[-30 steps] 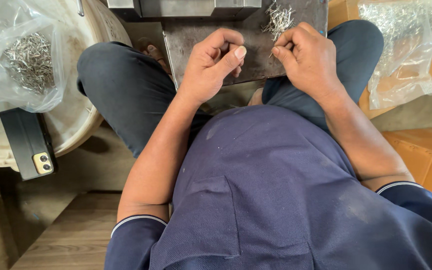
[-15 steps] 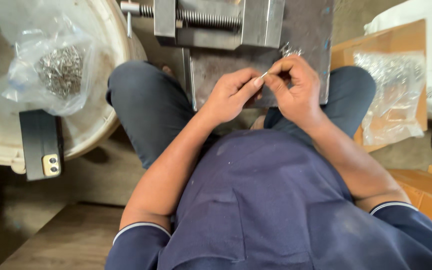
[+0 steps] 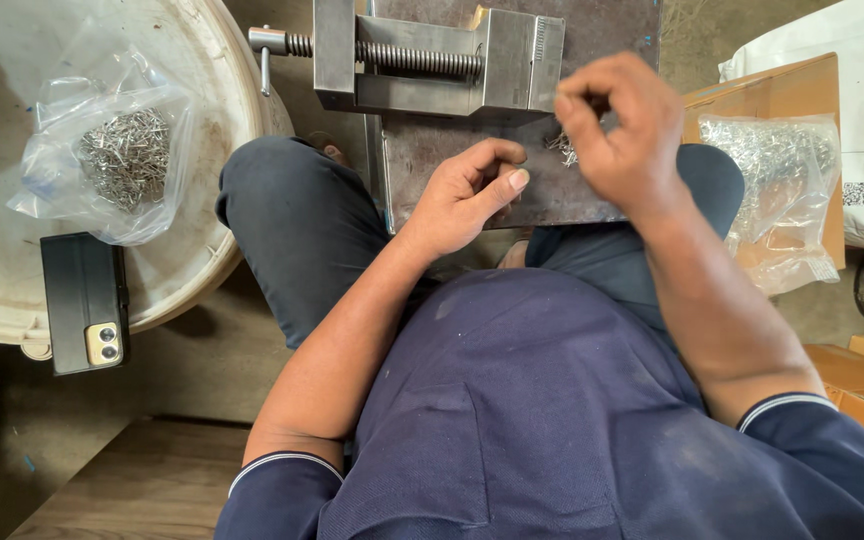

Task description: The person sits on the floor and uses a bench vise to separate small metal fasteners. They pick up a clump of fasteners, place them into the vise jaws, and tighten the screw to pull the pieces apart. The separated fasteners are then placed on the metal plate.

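the person sits with a grey metal plate [image 3: 472,170] across the knees, a steel vise [image 3: 432,60] standing at its far edge with its screw handle pointing left. the left hand [image 3: 467,195] rests on the plate, fingers curled in loosely and thumb laid against the forefinger; whether anything sits between them cannot be told. the right hand [image 3: 617,130] is lifted above the plate's right part, fingertips pinched narrow together, and what they grip, if anything, is hidden. a small heap of thin metal pins [image 3: 560,145] lies on the plate just beside and under that hand. to the left, a clear bag of pins [image 3: 117,160] lies in a white tub [image 3: 222,90], with a dark phone [image 3: 84,315] on its rim. to the right, another clear bag [image 3: 777,190] leans on a cardboard box [image 3: 782,90].
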